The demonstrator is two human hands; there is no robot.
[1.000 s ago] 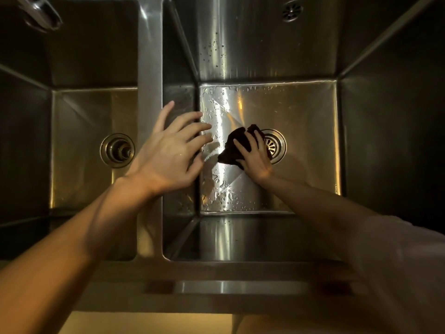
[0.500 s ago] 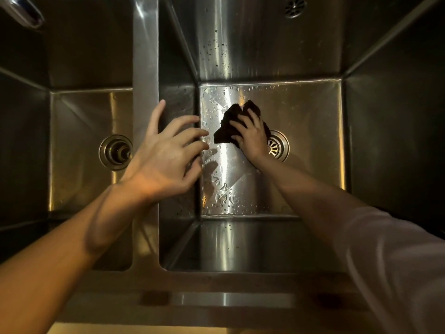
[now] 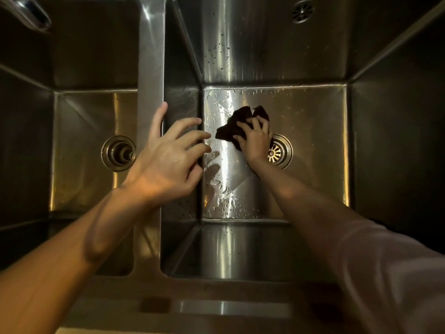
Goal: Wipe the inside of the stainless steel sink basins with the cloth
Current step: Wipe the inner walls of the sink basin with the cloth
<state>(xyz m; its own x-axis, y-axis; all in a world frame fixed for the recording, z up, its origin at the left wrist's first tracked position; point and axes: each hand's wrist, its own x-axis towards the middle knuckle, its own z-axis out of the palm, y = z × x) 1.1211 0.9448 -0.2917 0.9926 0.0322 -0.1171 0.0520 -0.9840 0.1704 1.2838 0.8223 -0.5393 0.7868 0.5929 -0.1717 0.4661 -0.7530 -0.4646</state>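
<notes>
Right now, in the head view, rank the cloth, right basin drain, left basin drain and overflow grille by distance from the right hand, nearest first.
1. Cloth: under the right hand.
2. Right basin drain: beside the wrist.
3. Left basin drain: across the divider.
4. Overflow grille: high on the back wall.

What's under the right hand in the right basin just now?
The dark cloth, bunched, lies under the right hand on the wet floor of the right basin. The hand's heel covers the left edge of the drain strainer. The floor beneath the cloth is hidden.
</notes>
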